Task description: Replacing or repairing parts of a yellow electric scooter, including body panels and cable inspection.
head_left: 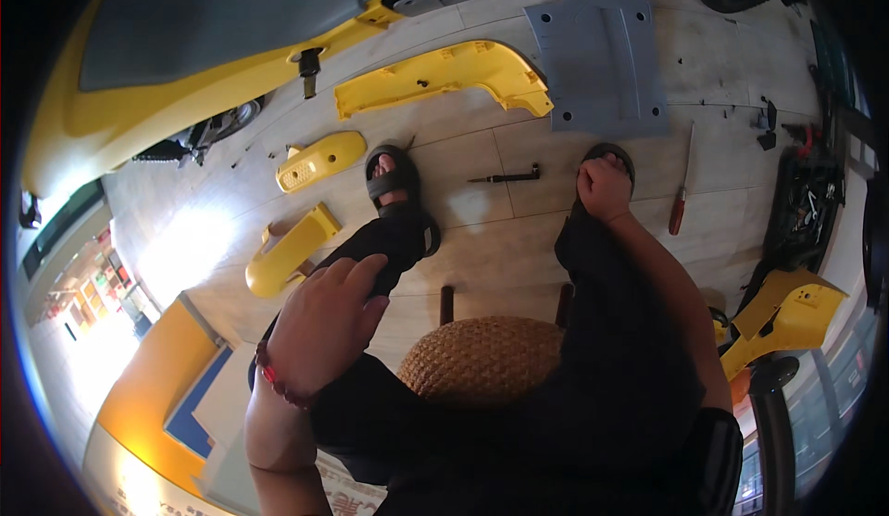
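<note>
My left hand (326, 317) rests on my left thigh, back up, with its fingers stretched out and nothing in them. Low by my right leg, my right hand (604, 189) is closed with curled fingers just in front of my sandal. Whatever might lie inside that fist is hidden. Between my feet a slim black tool (505, 177) with a thin pointed shaft lies on the floor. A screwdriver (679, 211) with a red handle and long shaft lies to the right of my right hand. Beyond my feet is a long curved yellow panel (435, 72).
A grey plastic panel (602, 62) lies at the far side. Two smaller yellow covers (324, 158) (292, 252) are at left, below a yellow vehicle body (139, 127). An open black toolbox (804, 211) and another yellow part (796, 317) stand at right. I sit over a woven stool (486, 354).
</note>
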A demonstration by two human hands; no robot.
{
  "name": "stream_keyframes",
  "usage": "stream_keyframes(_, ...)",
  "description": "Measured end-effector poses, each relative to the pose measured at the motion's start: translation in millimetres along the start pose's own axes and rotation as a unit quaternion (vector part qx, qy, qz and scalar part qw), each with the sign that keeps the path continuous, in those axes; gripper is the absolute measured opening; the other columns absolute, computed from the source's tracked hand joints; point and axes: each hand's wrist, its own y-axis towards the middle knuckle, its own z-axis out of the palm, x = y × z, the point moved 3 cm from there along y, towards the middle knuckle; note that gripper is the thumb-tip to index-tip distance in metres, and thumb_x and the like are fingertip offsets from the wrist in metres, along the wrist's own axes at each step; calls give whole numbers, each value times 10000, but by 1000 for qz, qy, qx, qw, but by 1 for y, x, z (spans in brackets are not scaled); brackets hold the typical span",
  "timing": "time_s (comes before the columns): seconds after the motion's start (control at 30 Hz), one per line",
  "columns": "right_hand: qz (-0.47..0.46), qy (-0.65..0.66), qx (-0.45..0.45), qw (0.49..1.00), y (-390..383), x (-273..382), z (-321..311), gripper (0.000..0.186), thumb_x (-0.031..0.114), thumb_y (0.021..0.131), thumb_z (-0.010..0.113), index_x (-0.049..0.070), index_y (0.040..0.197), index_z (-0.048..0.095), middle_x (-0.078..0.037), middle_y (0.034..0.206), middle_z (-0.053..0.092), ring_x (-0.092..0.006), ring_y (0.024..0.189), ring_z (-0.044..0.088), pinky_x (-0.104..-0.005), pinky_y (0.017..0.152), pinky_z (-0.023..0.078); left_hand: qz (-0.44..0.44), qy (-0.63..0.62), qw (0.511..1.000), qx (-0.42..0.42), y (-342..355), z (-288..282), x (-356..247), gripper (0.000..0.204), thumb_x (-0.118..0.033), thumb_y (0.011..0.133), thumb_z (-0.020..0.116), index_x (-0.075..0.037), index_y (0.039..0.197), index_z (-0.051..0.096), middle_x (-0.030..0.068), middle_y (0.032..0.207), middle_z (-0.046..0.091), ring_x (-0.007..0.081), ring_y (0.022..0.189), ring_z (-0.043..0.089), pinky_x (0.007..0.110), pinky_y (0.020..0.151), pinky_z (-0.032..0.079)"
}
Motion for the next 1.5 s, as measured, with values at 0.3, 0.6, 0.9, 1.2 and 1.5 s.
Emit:
stream_keyframes(0.3, 4, -13, 24, 1000, 3, 2, 0, 76, 178, 754, 575, 115, 741, 535, -70, 739, 560, -331, 693, 552, -453, 627, 436, 94, 17, 995, -12, -20, -13, -25, 386, -169, 811, 619, -43, 1158, 509, 97, 887, 533, 263, 842, 571, 370, 765, 457)
stream_keyframes(0.6, 6, -20, 19, 1000, 3, 4, 2, 78, 184, 748, 584, 118, 723, 550, -68, 737, 565, -332, 690, 551, -441, 629, 442, 73, 13, 997, 18, -20, -11, -22, 435, -152, 773, 654, -56, 1174, 515, 112, 975, 551, 292, 896, 565, 375, 797, 458)
stream_keyframes(0.9, 1, -33, 18, 999, 4, 5, 2, 103, 189, 743, 591, 114, 702, 532, -69, 728, 558, -328, 689, 543, -445, 624, 438, 85, 19, 996, 37, -19, -10, -18, 401, -159, 782, 636, -53, 1152, 521, 116, 969, 556, 291, 893, 567, 373, 794, 458)
stream_keyframes(1.2, 16, -45, 36, 998, 1, 2, 4, 106, 189, 748, 585, 106, 713, 529, -72, 735, 558, -337, 698, 545, -461, 652, 443, 127, 22, 991, -35, -14, -12, -11, 241, -186, 827, 600, -37, 989, 503, 103, 833, 560, 257, 784, 595, 370, 707, 473)
stream_keyframes(1.5, 18, 214, 55, 975, 125, 86, -77, 164, 176, 843, 584, 22, 792, 567, -146, 674, 590, -307, 632, 594, -382, 561, 445, 159, 32, 984, -69, -7, -2, -30, 211, -215, 844, 581, -34, 939, 529, 113, 841, 569, 281, 810, 603, 392, 699, 489)
